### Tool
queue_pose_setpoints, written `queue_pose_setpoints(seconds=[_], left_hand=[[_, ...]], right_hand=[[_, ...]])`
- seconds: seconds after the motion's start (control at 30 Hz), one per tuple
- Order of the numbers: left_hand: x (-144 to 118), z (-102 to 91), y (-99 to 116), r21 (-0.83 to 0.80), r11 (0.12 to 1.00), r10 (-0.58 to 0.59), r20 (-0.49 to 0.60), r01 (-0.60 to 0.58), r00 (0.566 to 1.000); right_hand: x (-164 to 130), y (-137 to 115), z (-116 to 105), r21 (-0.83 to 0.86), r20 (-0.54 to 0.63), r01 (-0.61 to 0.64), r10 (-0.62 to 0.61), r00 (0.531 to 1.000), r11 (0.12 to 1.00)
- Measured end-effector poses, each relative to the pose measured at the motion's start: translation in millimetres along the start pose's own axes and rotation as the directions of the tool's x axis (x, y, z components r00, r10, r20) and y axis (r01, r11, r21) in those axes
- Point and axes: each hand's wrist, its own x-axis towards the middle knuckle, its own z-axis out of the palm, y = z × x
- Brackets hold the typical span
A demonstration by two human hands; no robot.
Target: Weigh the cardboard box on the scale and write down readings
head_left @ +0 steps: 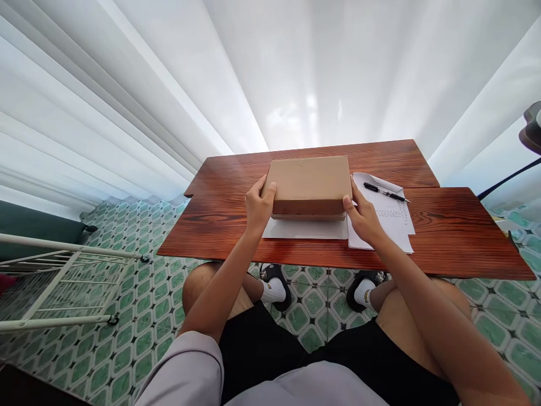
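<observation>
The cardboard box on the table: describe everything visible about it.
The cardboard box is plain brown, flat, rectangular and shut, its lid overhanging the base. It lies level on a white sheet on the wooden table. The left hand grips its left end, the right hand its right.

The cardboard box (307,185) hides most of a white sheet (305,229); the printed paper's (391,223) text is too small to read.

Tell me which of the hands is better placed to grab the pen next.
Right. The right hand grips the right end of the cardboard box, and the pen lies on the paper sheet just beyond it. The left hand holds the box's far end, so it would have to cross over.
</observation>
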Motion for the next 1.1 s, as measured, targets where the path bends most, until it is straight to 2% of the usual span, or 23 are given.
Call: queue_pose_setpoints(seconds=[0.23, 0.43, 0.6, 0.7, 0.77, 0.83, 0.9, 0.93, 0.97, 1.0, 1.03, 1.1], left_hand=[[1.3, 2.0, -6.4, -0.027, 1.000, -0.004, 0.023, 0.005, 1.000], [0.0, 2.2, -11.8, -0.029, 1.000, 0.012, 0.063, -0.010, 0.998], [4.9, -3.3, -19.6, -0.084, 0.996, 0.047, 0.086, -0.040, 0.995], [10.3, -11.0, -24.0, -0.168, 0.986, 0.022, 0.103, -0.005, 0.994], [13.2, -19.9, -22.5, -0.224, 0.974, 0.041, 0.059, -0.027, 0.997], [14.4, -31.7, -16.4, -0.220, 0.964, 0.147, -0.040, -0.153, 0.988], [13.4, -45.2, -7.1, -0.167, 0.925, 0.320, -0.138, -0.340, 0.937], [11.8, -51.9, -2.0, -0.130, 0.895, 0.407, -0.156, -0.427, 0.900], [9.3, -57.9, 3.1, -0.088, 0.843, 0.513, -0.160, -0.530, 0.843], [5.9, -63.1, 8.0, -0.049, 0.784, 0.608, -0.137, -0.619, 0.782], [1.5, -67.0, 12.6, -0.023, 0.704, 0.705, -0.103, -0.710, 0.702], [-10.1, -70.4, 20.3, -0.025, 0.514, 0.858, -0.007, -0.857, 0.514]], right_hand=[[0.7, -0.5, 0.9, 0.008, -0.020, -0.006, 0.006, 1.000, 1.000], [-0.6, 4.4, -2.4, -0.053, -0.037, 0.007, -0.008, 0.999, 0.999], [-0.3, 3.1, -3.7, -0.093, -0.042, 0.042, -0.046, 0.998, 0.995], [-0.4, 4.1, -4.1, -0.172, -0.066, 0.051, -0.064, 0.996, 0.984], [-0.7, 6.8, -4.2, -0.227, -0.079, 0.056, -0.076, 0.994, 0.972], [-1.0, 9.7, -4.0, -0.263, -0.095, 0.088, -0.117, 0.989, 0.961], [-1.5, 11.4, -3.6, -0.264, -0.180, 0.146, -0.198, 0.964, 0.953], [-1.8, 11.5, -3.2, -0.268, -0.261, 0.176, -0.247, 0.933, 0.947], [-2.2, 11.0, -2.6, -0.286, -0.359, 0.204, -0.302, 0.883, 0.936], [-2.8, 9.9, -1.8, -0.322, -0.456, 0.233, -0.366, 0.811, 0.918], [-3.7, 8.3, -0.6, -0.376, -0.526, 0.266, -0.440, 0.728, 0.888], [-6.9, 3.1, 3.2, -0.500, -0.539, 0.374, -0.619, 0.572, 0.781]])
